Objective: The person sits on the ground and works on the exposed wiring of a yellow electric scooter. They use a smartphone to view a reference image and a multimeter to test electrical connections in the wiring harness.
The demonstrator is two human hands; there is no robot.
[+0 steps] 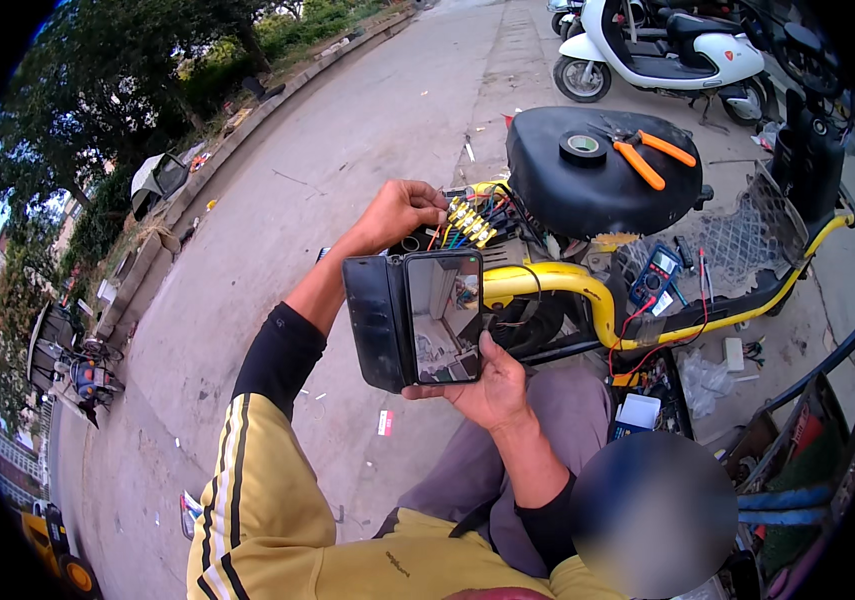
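Note:
My right hand [492, 385] holds a smartphone [444, 318] in a black flip case [375, 322], its cover folded out to the left. The lit screen shows a picture of a scene with floor and walls. Beyond the phone, my left hand [402, 215] is closed in a pinch at the left end of a bundle of coloured wires. What its fingertips grip is too small to make out. Right beside them sits a row of yellow connectors [470, 222] on the wires. The bundle lies at the rear of a yellow-framed electric scooter [547, 282], by its black seat [597, 185].
Orange-handled pliers [652, 158] and a tape roll [582, 150] lie on the seat. A multimeter [655, 275] with red leads rests on the footboard. Below are a toolbox [682, 385] and plastic bag [704, 385]. A white scooter [662, 55] stands farther off.

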